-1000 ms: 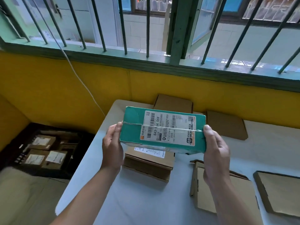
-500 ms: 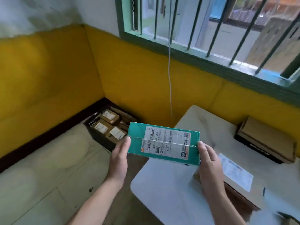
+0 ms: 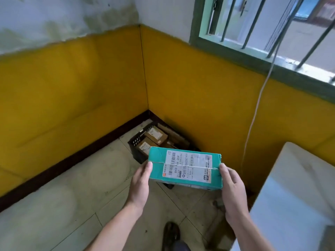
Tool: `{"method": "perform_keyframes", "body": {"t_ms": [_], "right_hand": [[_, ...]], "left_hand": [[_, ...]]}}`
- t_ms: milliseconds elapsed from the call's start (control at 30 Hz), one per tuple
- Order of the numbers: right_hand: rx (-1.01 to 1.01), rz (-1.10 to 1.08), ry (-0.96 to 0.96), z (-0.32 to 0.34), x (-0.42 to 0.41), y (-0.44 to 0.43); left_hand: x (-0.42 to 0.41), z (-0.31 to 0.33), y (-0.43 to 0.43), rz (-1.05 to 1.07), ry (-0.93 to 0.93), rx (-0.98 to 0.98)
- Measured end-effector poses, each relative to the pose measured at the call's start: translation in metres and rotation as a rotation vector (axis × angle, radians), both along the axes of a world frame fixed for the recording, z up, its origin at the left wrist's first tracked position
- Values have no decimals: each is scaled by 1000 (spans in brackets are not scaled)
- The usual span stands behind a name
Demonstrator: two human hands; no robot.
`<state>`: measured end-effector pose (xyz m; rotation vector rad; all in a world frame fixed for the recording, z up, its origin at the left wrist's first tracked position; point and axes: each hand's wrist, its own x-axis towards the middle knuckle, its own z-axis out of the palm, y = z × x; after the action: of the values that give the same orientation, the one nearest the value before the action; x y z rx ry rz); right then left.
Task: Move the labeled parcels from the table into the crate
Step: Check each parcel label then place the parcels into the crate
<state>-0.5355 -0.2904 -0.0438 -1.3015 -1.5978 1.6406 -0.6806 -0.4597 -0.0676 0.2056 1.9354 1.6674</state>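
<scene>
A teal parcel (image 3: 184, 169) with a white shipping label on top hangs in the air over the floor, carried between both hands. My left hand (image 3: 140, 183) grips its left end and my right hand (image 3: 231, 185) grips its right end. Beyond it, in the room's corner, a black plastic crate (image 3: 135, 144) stands on the floor and holds several brown labeled parcels (image 3: 155, 135). The teal parcel hides the crate's near right part. The white table (image 3: 297, 192) shows only its left corner at the right edge.
Yellow walls meet in the corner right behind the crate. A thin white cable (image 3: 253, 113) hangs down the wall between crate and table. My foot in a dark shoe (image 3: 171, 232) stands on the tiled floor below the parcel.
The view has swung left from the table to the corner. Both hands have carried the teal parcel off the table's edge and closer to the crate.
</scene>
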Motion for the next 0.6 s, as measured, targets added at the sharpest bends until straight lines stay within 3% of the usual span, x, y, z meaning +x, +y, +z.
{"method": "perform_keyframes", "body": {"t_ms": [367,600], "right_hand": [[-197,-111,-48,-97,-180,94],[-274,-114,-102,-150,-261,152]], "left_hand": [[-196,-82,104,-21,-116,-222],[-293,-139,172,-137,-224,-210]]}}
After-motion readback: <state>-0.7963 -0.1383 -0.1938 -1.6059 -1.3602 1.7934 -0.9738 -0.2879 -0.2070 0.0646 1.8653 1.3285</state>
